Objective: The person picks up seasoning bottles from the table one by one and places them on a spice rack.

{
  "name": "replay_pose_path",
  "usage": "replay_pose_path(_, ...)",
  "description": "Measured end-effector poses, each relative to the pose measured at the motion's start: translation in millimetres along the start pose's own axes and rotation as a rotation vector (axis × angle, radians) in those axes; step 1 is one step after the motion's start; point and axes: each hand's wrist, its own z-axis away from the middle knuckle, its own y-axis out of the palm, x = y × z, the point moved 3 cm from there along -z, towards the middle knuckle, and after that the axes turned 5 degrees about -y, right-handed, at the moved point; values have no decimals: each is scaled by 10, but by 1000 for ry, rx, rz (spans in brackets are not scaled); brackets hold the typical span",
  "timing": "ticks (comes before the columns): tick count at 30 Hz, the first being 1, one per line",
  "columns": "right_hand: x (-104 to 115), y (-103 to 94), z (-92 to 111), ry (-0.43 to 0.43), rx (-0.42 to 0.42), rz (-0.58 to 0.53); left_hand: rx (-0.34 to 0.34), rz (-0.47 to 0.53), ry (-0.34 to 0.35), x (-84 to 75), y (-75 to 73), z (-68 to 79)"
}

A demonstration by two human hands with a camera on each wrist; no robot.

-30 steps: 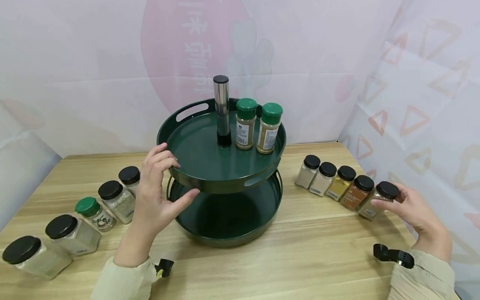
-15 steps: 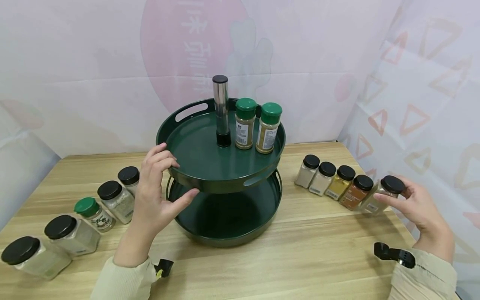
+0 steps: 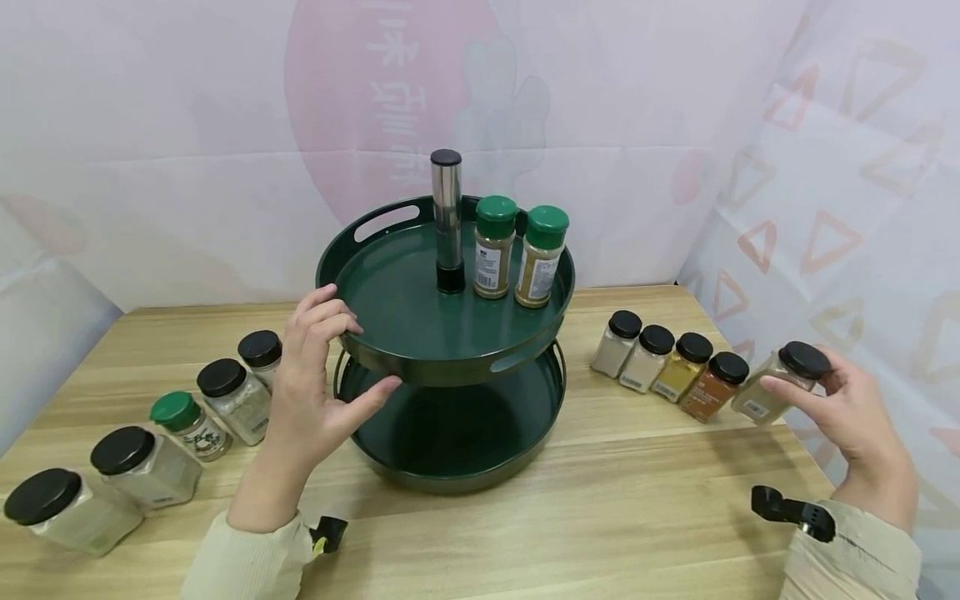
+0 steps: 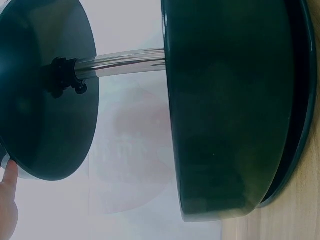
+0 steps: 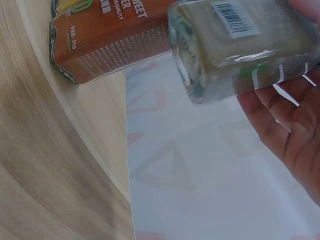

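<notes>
At the right, my right hand (image 3: 862,417) holds a square spice jar (image 3: 772,383) with a black lid, thumb on the near side and fingers on the far side. The jar is tilted above the table, and its barcode label (image 5: 235,19) shows in the right wrist view. My left hand (image 3: 307,392) grips the rim of the upper tier of a dark green two-tier round tray (image 3: 450,371), fingers over the edge and thumb below. On the upper tier, beside the metal post (image 3: 447,217), stand two green-lidded spice bottles (image 3: 492,258).
An orange-brown spice jar (image 3: 712,390), a yellow one (image 3: 678,371) and two pale ones (image 3: 643,362) line the right side. Several jars, one a green-lidded bottle (image 3: 197,429), run down the left. The lower tier (image 3: 450,483) sits on the wooden table; white printed cloth (image 3: 187,167) hangs behind.
My right hand has lifted the spice jar and moved it right, apart from the orange-brown jar. The left hand stays on the tray's rim.
</notes>
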Motion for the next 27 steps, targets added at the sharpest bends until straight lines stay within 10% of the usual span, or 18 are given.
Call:
replay_pose_path(9, 114, -41, -5, -108, -179, -258, 2, 1, 1, 2, -10, -6)
replay_pose_path(27, 538, 167, -84, -238, -109, -264, 17, 12, 0, 2, -3, -5)
